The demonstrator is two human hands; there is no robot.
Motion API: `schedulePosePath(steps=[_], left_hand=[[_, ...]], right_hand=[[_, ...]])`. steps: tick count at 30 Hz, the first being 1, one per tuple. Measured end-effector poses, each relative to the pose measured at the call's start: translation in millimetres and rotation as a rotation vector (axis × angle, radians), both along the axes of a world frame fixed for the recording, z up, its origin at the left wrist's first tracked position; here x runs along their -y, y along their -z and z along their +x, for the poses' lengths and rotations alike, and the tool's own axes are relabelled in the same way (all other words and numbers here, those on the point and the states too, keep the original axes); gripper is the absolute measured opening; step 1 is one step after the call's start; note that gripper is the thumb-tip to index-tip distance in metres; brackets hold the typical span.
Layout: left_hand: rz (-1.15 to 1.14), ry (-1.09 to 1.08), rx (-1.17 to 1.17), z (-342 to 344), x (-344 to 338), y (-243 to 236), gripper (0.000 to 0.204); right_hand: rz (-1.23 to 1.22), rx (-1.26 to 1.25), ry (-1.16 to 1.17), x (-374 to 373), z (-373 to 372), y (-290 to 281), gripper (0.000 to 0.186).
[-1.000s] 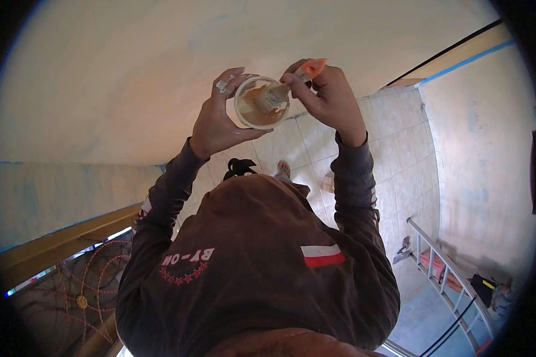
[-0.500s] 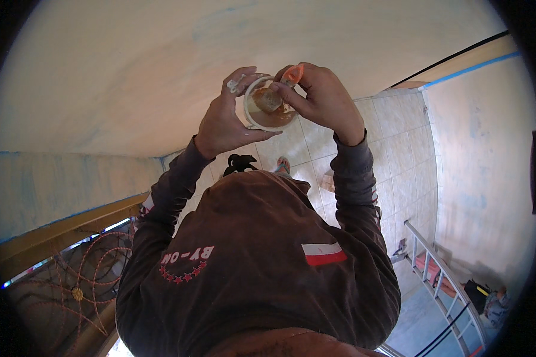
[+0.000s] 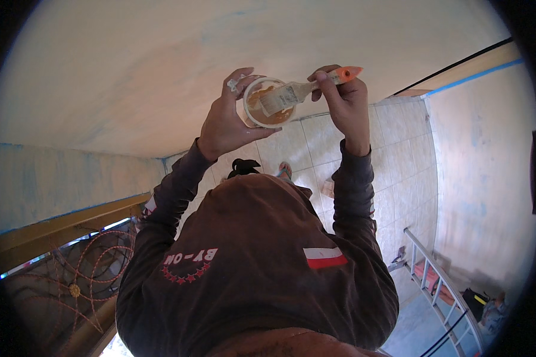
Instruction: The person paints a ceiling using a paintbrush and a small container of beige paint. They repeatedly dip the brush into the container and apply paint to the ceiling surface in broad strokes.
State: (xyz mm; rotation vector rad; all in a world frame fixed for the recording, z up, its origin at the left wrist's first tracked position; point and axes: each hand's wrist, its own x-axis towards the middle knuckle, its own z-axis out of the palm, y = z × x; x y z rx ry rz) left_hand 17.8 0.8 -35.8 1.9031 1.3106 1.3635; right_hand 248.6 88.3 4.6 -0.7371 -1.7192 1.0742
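Note:
My left hand [image 3: 227, 122] is wrapped round a white round tub [image 3: 248, 118] with brownish-orange paint [image 3: 274, 114] inside. A whitish smear marks its fingers. My right hand [image 3: 346, 101] grips a flat paintbrush [image 3: 287, 95] by its handle, whose orange end sticks out past the fingers. The brush lies tilted over the tub's mouth, with its pale, paint-caked bristles at the opening. Whether the bristle tips touch the paint I cannot tell.
A peach-painted wall [image 3: 137, 83] with bluish patches rises ahead. Below are light floor tiles [image 3: 292, 146]. At the lower right stands a metal ladder [image 3: 441, 285], with a black bag [image 3: 473, 302] beside it. Curled metalwork [image 3: 77, 285] fills a window opening at the left.
My right hand has moved right and turned the brush from steep to nearly flat, so its bristles and ferrule now show. The left hand and tub stay almost in place.

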Motion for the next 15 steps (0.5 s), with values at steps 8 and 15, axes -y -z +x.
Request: schedulePosePath(steps=[8, 15], left_hand=[[-0.008, -0.027, 0.057, -2.9, -10.8, -3.7, 0.117], [-0.033, -0.091, 0.024, -2.4, 4.8, 13.5, 0.114]], right_hand=[[0.141, -0.217, 0.068, 8.1, 10.0, -1.5, 0.019], [0.134, -0.087, 0.050, 24.2, 17.7, 8.5, 0.021]])
